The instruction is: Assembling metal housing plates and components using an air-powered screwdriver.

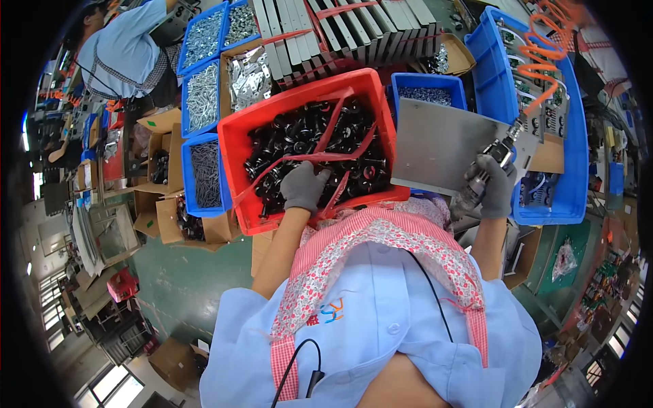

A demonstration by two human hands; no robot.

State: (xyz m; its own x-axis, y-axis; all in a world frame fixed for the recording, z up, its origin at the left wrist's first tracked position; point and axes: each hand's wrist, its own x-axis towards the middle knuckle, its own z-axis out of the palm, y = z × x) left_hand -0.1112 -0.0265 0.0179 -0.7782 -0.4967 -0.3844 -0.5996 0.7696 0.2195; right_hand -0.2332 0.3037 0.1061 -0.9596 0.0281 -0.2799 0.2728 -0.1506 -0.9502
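Observation:
My left hand, in a grey glove, reaches over the near edge of a red bin into a heap of small black parts. Its fingers are curled at the parts, beside a loose red strap; what they hold, if anything, is hidden. My right hand, gloved too, is wrapped round an air screwdriver. An orange coiled hose rises from that tool. Beside the tool a flat grey metal panel lies to the right of the red bin.
Blue bins of screws and dark pins line the left. Strapped metal strips stack at the back. A large blue bin stands right. Open cardboard boxes sit at left. Another person works at far left.

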